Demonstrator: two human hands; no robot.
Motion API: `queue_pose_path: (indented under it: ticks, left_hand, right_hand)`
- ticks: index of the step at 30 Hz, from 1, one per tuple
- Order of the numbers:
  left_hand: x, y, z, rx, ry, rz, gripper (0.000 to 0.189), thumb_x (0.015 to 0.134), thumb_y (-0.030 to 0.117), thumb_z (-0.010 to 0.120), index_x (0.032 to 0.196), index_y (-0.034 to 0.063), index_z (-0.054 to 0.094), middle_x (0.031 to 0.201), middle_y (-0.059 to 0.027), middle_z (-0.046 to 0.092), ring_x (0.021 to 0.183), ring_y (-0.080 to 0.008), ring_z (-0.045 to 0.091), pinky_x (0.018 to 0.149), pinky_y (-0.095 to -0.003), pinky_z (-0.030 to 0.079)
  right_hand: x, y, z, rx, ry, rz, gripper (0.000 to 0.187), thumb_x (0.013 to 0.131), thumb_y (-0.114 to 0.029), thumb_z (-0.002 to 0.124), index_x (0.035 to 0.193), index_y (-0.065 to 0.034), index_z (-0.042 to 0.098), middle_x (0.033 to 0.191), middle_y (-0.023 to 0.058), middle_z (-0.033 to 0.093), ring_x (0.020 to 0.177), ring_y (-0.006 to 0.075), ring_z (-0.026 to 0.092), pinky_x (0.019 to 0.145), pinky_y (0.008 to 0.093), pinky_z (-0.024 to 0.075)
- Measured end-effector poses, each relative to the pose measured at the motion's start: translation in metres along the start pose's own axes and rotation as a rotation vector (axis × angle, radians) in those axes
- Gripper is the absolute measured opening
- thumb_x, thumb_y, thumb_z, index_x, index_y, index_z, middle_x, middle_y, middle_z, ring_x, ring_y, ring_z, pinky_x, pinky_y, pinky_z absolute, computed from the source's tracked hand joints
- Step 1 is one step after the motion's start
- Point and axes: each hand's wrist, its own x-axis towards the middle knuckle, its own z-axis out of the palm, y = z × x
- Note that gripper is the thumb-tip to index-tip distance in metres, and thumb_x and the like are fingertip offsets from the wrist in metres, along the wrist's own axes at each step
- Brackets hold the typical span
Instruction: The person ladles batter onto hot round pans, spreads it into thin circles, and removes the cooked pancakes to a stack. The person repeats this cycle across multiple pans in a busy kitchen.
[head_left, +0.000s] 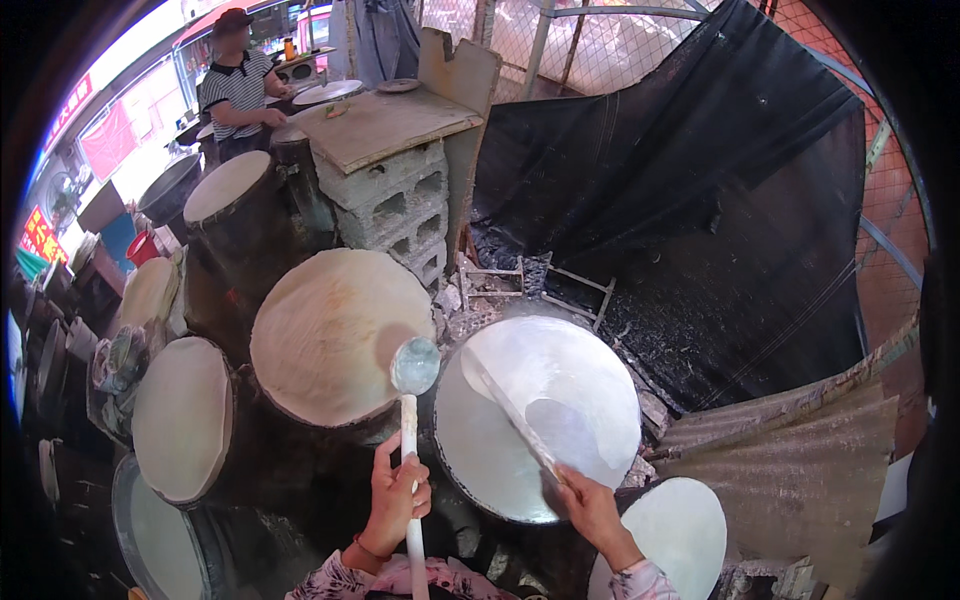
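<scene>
My left hand (397, 480) grips the white handle of a metal ladle (415, 366). The ladle's round bowl is raised between two round griddles. In my right hand (591, 501) is a long, pale, wooden-looking spreader (517, 421), slanting up and left across the nearer griddle (469, 457). Wet white batter (577, 352) coats much of that griddle's surface, and the spreader's wide end seems to touch it. To the left, a thin tan crepe sheet (330, 337) covers another griddle, browned in streaks.
More round griddles with pale sheets stand at left (184, 420), lower right (667, 532) and upper left (229, 187). Stacked concrete blocks (394, 195) carry a board (390, 127). A person (240, 90) stands beyond. Black sheeting (675, 187) hangs at right.
</scene>
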Motion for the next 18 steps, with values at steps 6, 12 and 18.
queue_pose_path:
  ticks: [6,12,18]
  left_hand:
    - [-0.011,-0.004,0.011,-0.023,0.016,0.006,0.042,0.097,0.015,0.047,0.134,0.0231,0.029,0.07,0.0013,0.044,0.046,-0.0037,0.034,0.039,-0.0192,0.027]
    - [-0.015,-0.007,0.007,-0.033,0.046,0.023,0.04,0.097,0.014,0.047,0.132,0.0236,0.031,0.07,0.0018,0.043,0.046,-0.0036,0.034,0.039,-0.0193,0.027]
    - [-0.024,-0.01,0.015,-0.046,0.063,0.054,0.039,0.096,0.016,0.048,0.131,0.023,0.032,0.07,0.0016,0.044,0.045,-0.0038,0.034,0.039,-0.0196,0.027]
  right_hand:
    - [0.068,0.034,-0.011,0.076,0.101,0.086,0.031,0.092,-0.017,0.053,0.12,-0.0067,0.061,0.109,0.023,0.062,0.1,0.0342,0.064,0.083,0.0364,0.0512]
    - [-0.004,0.003,-0.021,0.023,-0.151,-0.029,0.031,0.091,-0.015,0.056,0.121,-0.0065,0.06,0.11,0.0215,0.063,0.102,0.0304,0.064,0.085,0.0336,0.0499]
    - [0.052,0.002,-0.016,0.15,-0.03,0.199,0.03,0.09,-0.012,0.056,0.119,-0.0042,0.061,0.111,0.0188,0.065,0.102,0.0254,0.063,0.087,0.0317,0.0483]
